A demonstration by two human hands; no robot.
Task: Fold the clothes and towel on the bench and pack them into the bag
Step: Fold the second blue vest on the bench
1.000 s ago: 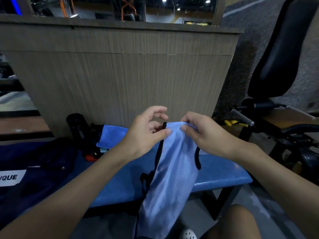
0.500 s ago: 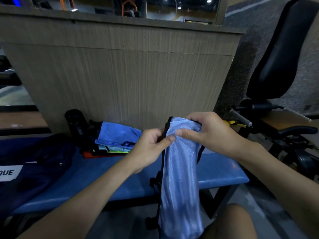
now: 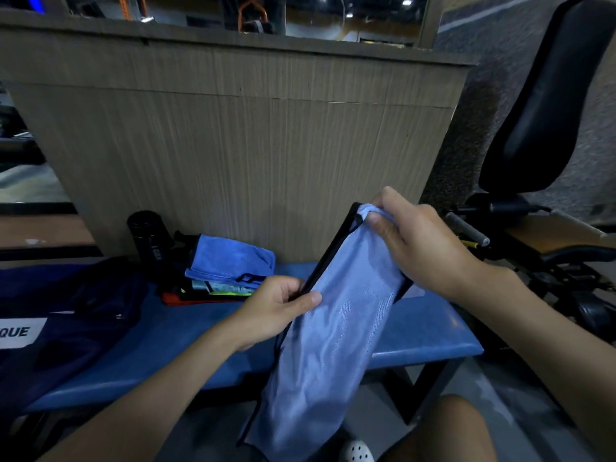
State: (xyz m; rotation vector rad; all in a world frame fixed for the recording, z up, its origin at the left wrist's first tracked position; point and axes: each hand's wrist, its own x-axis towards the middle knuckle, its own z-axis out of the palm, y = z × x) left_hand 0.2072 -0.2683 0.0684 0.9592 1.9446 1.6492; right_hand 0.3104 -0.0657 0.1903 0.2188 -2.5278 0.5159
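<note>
While the light-blue mesh garment (image 3: 333, 345) hangs lengthwise before the blue bench (image 3: 433, 331), right hand (image 3: 421, 250) grips its top and left hand (image 3: 275, 310) pinches the black-trimmed edge; edges should be aligned and held taut before the next fold.

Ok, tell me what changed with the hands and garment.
The left hand slid down the black-trimmed edge of the light blue garment; the right hand kept the top corner. Both keep pinching it. The folded pile, black bottle and navy bag stayed on the bench.
</note>
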